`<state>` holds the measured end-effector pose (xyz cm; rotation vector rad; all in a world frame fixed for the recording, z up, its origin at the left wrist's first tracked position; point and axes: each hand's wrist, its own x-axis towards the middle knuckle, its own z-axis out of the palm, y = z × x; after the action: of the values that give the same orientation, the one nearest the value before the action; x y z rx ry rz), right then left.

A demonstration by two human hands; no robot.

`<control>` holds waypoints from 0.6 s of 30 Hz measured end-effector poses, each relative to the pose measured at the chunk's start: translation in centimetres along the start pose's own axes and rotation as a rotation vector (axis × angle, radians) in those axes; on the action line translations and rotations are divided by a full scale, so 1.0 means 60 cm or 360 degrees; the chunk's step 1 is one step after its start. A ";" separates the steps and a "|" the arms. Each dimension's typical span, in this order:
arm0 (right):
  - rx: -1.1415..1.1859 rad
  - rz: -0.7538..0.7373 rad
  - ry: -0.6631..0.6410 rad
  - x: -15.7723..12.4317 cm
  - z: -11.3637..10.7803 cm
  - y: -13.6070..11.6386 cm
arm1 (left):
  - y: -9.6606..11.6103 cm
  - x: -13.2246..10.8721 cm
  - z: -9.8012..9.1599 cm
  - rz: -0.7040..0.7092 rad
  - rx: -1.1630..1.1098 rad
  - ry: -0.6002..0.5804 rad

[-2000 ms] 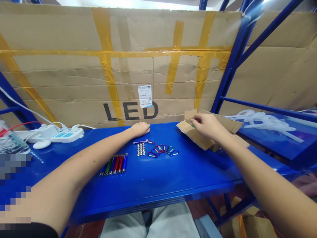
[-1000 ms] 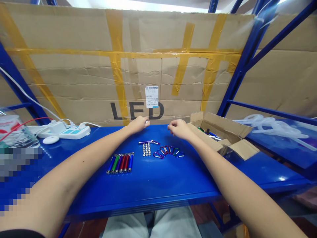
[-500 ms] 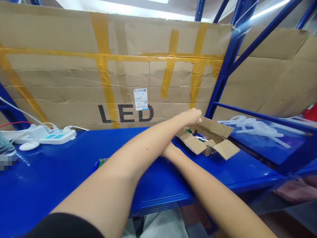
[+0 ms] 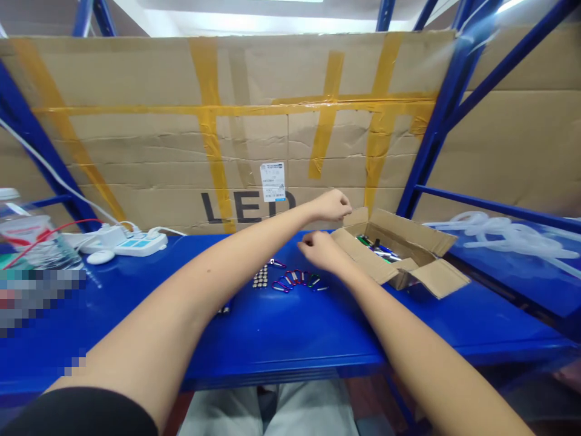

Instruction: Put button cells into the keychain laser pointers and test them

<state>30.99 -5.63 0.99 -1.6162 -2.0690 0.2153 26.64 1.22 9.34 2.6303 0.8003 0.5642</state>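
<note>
Both our hands are loosely curled just left of the open brown cardboard box (image 4: 403,233).
Slim green, blue and silver sticks (image 4: 385,252) lie inside it, right of our grip. Whether our left hand (image 4: 334,206) or our right hand (image 4: 319,249), nearer us, holds anything, we cannot tell: curled fingers hide it. Fanned coloured metal carabiner clips (image 4: 294,277) lie below and left of the right hand, small round silver pieces (image 4: 260,278) farther left. With our arm reaching across, we should keep both wrists lifted clear of them.
</note>
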 end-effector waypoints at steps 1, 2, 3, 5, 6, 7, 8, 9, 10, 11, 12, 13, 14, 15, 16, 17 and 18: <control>-0.0026 -0.0024 0.0026 0.000 0.000 -0.001 | -0.012 -0.033 -0.021 -0.0001 0.0004 0.0028; -0.0032 -0.0050 0.0029 -0.001 0.001 -0.002 | -0.024 -0.072 -0.041 -0.0005 0.0017 0.0043; -0.0034 -0.0077 0.0028 -0.001 0.001 -0.005 | -0.038 -0.114 -0.061 -0.0016 0.0053 0.0066; 0.0009 -0.0153 0.0032 -0.005 0.004 -0.017 | -0.068 -0.205 -0.093 -0.0107 0.0275 0.0061; 0.0051 -0.0194 0.0026 -0.007 0.006 -0.026 | -0.084 -0.251 -0.104 -0.0184 0.0336 0.0013; 0.0100 -0.0238 0.0004 -0.010 0.009 -0.037 | -0.099 -0.293 -0.112 -0.0270 0.0347 -0.0049; 0.0150 -0.0285 -0.0036 -0.013 0.013 -0.051 | -0.114 -0.330 -0.116 -0.0352 0.0336 -0.0117; 0.0193 -0.0343 -0.0100 -0.016 0.019 -0.068 | -0.128 -0.361 -0.117 -0.0415 0.0313 -0.0181; 0.0219 -0.0410 -0.0177 -0.020 0.025 -0.087 | -0.141 -0.386 -0.116 -0.0453 0.0277 -0.0232; 0.0224 -0.0490 -0.0269 -0.024 0.031 -0.107 | -0.152 -0.404 -0.114 -0.0477 0.0239 -0.0276; 0.0210 -0.0560 -0.0374 -0.028 0.038 -0.129 | -0.160 -0.417 -0.111 -0.0483 0.0200 -0.0335; 0.0167 -0.0631 -0.0473 -0.031 0.044 -0.151 | -0.165 -0.424 -0.107 -0.0468 0.0167 -0.0378; 0.0087 -0.0687 -0.0554 -0.034 0.048 -0.170 | -0.168 -0.428 -0.104 -0.0446 0.0133 -0.0405; 0.0027 -0.0731 -0.0614 -0.036 0.051 -0.187 | -0.168 -0.429 -0.102 -0.0423 0.0107 -0.0418; -0.0002 -0.0761 -0.0633 -0.037 0.051 -0.199 | -0.167 -0.430 -0.099 -0.0407 0.0092 -0.0412; 0.0011 -0.0772 -0.0596 -0.036 0.049 -0.205 | -0.164 -0.431 -0.097 -0.0403 0.0087 -0.0394; 0.0052 -0.0755 -0.0514 -0.033 0.044 -0.204 | -0.161 -0.431 -0.095 -0.0407 0.0091 -0.0371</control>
<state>19.53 -10.48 3.28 -1.0789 -2.6082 0.3569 -0.13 -5.21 3.19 2.5266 1.0667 0.1651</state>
